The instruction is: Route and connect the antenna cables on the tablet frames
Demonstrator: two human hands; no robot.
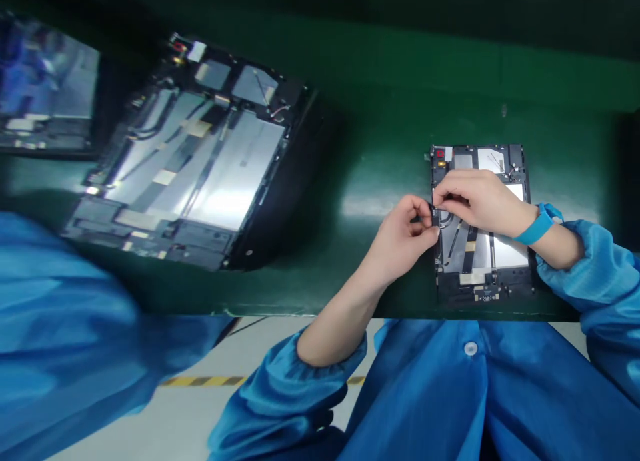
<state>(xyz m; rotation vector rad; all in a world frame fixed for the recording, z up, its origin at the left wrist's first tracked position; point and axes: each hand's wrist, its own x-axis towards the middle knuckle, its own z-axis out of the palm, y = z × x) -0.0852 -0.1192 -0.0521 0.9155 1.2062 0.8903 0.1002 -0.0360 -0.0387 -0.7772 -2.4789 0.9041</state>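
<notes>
An opened tablet-like device (510, 251) lies on the green bench in front of me, its silver plates, black cables and small circuit boards exposed. At its left edge, my left hand (406, 238) has thumb and fingers pinched together. My right hand (483, 198), with a blue band at the wrist, reaches across the upper part of the device. Its thumb and fingertips also pinch at that same left edge, just above the left hand. Whatever either pinch holds is too small or hidden to make out. Below the hands, a dark strip cable with a tan patch (471, 246) runs down the device.
To the left, a larger-looking opened device (240, 174) of similar build stands tilted on the green bench (380, 148). Another opened unit (75, 81) is partly in view at the far left. A co-worker's blue sleeve (65, 328) fills the lower left. The bench's front edge runs below my hands.
</notes>
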